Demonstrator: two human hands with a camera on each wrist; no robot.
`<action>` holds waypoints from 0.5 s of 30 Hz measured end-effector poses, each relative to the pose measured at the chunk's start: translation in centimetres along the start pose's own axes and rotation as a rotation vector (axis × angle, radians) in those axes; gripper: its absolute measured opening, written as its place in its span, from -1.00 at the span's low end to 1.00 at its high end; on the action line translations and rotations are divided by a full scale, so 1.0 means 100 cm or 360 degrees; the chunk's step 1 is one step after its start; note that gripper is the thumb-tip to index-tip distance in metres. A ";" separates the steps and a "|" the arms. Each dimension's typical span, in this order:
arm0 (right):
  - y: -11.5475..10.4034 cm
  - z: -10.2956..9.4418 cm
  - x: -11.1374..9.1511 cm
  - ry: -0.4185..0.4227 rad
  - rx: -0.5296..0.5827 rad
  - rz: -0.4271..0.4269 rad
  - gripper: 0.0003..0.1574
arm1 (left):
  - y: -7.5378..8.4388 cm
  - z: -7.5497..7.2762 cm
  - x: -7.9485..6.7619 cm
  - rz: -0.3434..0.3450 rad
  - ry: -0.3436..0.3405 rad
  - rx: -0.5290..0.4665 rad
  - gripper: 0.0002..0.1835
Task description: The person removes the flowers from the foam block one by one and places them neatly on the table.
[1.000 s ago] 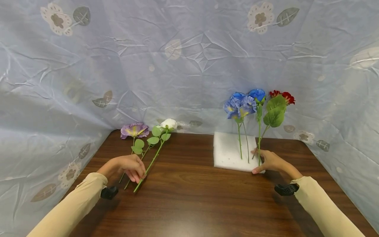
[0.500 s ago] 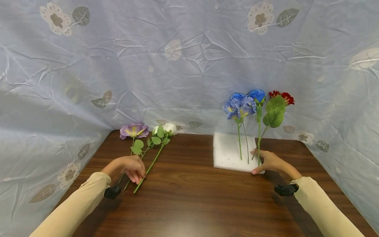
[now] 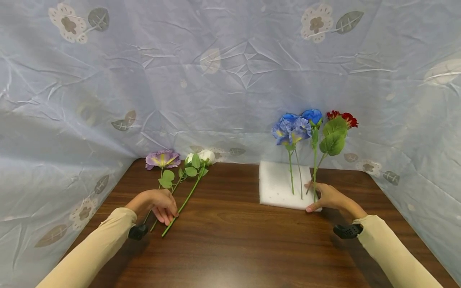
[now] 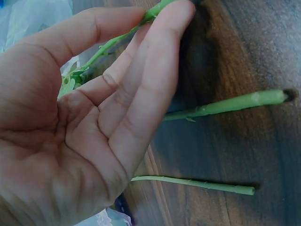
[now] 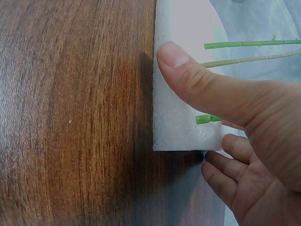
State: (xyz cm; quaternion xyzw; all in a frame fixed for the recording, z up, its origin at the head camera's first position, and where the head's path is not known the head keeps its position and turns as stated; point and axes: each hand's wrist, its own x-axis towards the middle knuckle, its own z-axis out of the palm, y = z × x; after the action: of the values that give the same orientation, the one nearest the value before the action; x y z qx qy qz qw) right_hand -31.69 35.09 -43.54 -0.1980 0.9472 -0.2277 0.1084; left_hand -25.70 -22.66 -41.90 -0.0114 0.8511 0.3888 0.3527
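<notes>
My left hand [image 3: 162, 206] pinches the lower stem of a white rose [image 3: 207, 156] between thumb and fingertips; the pinched green stem [image 4: 113, 43] crosses the top of the left wrist view. Beside it on the table lie another white rose [image 3: 189, 159] and a purple flower [image 3: 163, 159], their stems passing under the hand. My right hand [image 3: 329, 197] grips the right end of a white foam block [image 3: 275, 188], thumb [image 5: 181, 63] on its front and the other fingers round the side. Upright in the block stand blue flowers [image 3: 291, 130] and red flowers [image 3: 349, 119] with large leaves.
The brown wooden table [image 3: 230, 236] runs back to a pale blue patterned cloth [image 3: 230, 80], which also hangs at both sides. The standing flowers rise close in front of the cloth, above the right hand.
The held white rose's head has dipped and its leaves have turned, bringing it next to the other rose. My left wrist has shifted slightly right. The right hand stays on the block.
</notes>
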 end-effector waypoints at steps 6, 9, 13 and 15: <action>0.001 0.001 0.001 0.0013 -0.0020 -0.0008 0.26 | 0.000 -0.001 0.002 -0.0002 -0.0017 0.0010 -0.92; 0.001 0.001 0.001 0.0017 -0.0006 -0.0006 0.26 | 0.001 -0.002 0.001 0.0009 -0.0018 0.0015 -0.92; 0.001 0.001 0.001 0.0021 0.0022 0.0004 0.26 | 0.003 -0.003 0.001 0.0020 -0.0007 0.0018 -0.90; 0.001 0.001 0.001 0.0022 0.0028 0.0003 0.25 | 0.005 -0.004 0.001 0.0018 0.0011 0.0011 -0.89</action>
State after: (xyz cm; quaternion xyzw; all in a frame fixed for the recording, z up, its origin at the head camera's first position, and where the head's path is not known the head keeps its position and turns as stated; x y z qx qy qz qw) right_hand -31.74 35.07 -43.68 -0.1945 0.9461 -0.2374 0.1039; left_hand -26.12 -22.56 -41.50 -0.0069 0.8537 0.3877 0.3476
